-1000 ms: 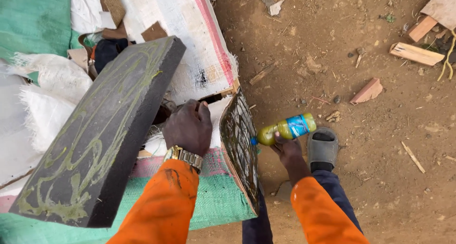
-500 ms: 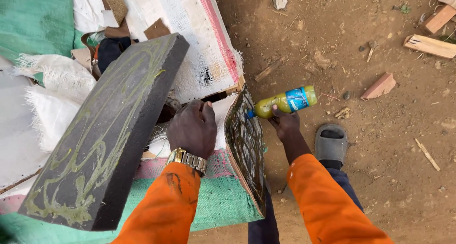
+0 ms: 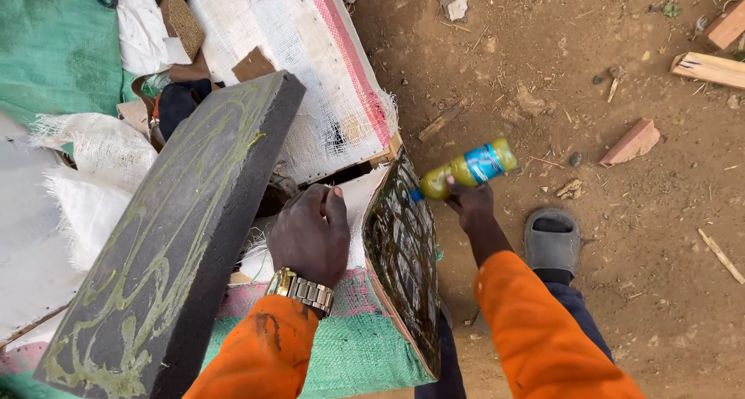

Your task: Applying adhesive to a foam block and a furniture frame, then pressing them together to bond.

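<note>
My right hand (image 3: 468, 206) grips a plastic bottle (image 3: 468, 167) of yellow-green liquid with a blue label, held sideways with its blue tip against the top of a tilted dark panel (image 3: 403, 259). The panel's face is streaked with shiny lines. My left hand (image 3: 310, 232), with a gold wristwatch, rests behind that panel on the woven sacks. A thick dark foam slab (image 3: 171, 236) covered in yellow-green squiggles leans to the left of my left hand. Both sleeves are orange.
Green and pink woven sacks (image 3: 349, 352) and a white sack (image 3: 310, 50) cover the work surface. On the dirt ground lie wood offcuts (image 3: 710, 67), a brick piece (image 3: 632, 143) and my grey sandal (image 3: 552, 242).
My right hand has brought the bottle up and to the left, until its tip reaches the top of the tilted dark panel. My left hand has stayed put.
</note>
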